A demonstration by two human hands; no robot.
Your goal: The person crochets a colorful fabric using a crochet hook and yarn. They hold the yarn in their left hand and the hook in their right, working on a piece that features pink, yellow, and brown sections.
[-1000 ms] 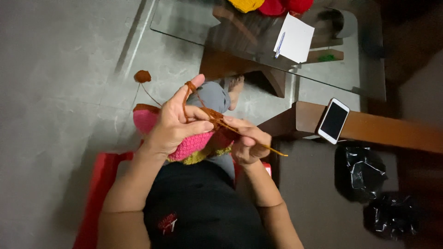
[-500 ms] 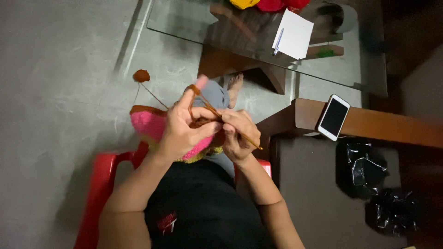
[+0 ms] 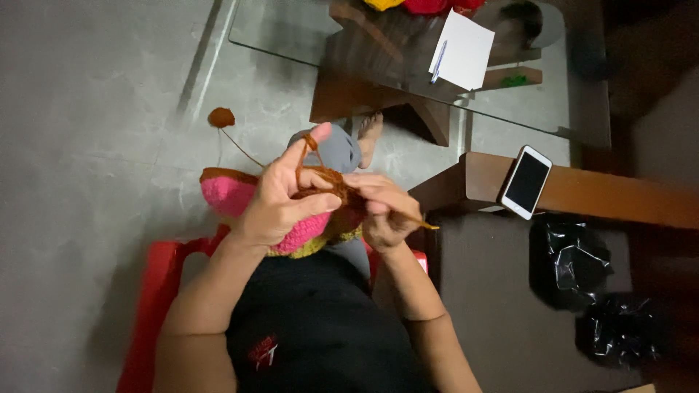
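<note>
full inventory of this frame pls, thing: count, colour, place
crochet piece: 1, pink with brown and yellow-green edges, on the lap under both hands
crochet hook: 1, orange-brown, in the right hand, tip end hidden
yarn ball: 1, brown, on the grey floor, strand running to the left hand
glass table: 1, clear top on a dark wooden base, top centre
paper sheet: 1, white, on the glass table
pen: 1, blue, on the paper's left edge
phone: 1, white frame, dark screen, on the wooden ledge
wooden ledge: 1, brown, right
plastic bags: 2, black, lower right floor
chair: 1, red, under the person
left hand: 1, yarn looped over the forefinger
right hand: 1, gripping the hook
</note>
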